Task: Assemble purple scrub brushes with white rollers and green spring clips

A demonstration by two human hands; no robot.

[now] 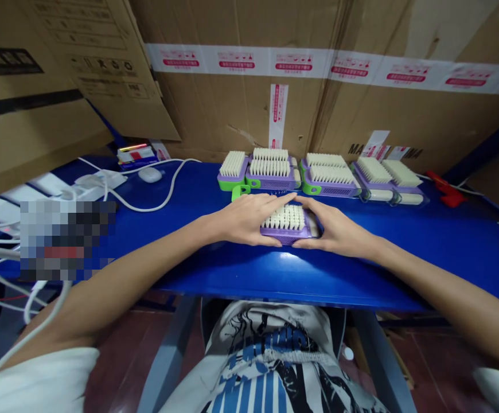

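Purple plastic brush block with cream bristle tufts (pixel 286 219): one, set bristles up on the glossy blue table (pixel 249 275), enclosed between both hands. Left hand (pixel 252 219): laid around the left end; fingers held close together and stretched over the far side, thumb extended along the near side. Right hand (pixel 339 229): curved around the right end; fingers bent to the far corner, thumb set at the near edge. Firmness of either hold: cannot be told. Handling, as judged: pressure is best shared evenly by both hands on the purple body, with the tufts left uncrushed and the block held level. Just beyond: row of purple and green brush blocks with cream bristles (pixel 324 173). Behind: brown cardboard panel (pixel 227 109), sealed with printed tape. Far left: white computer mouse (pixel 150 175).
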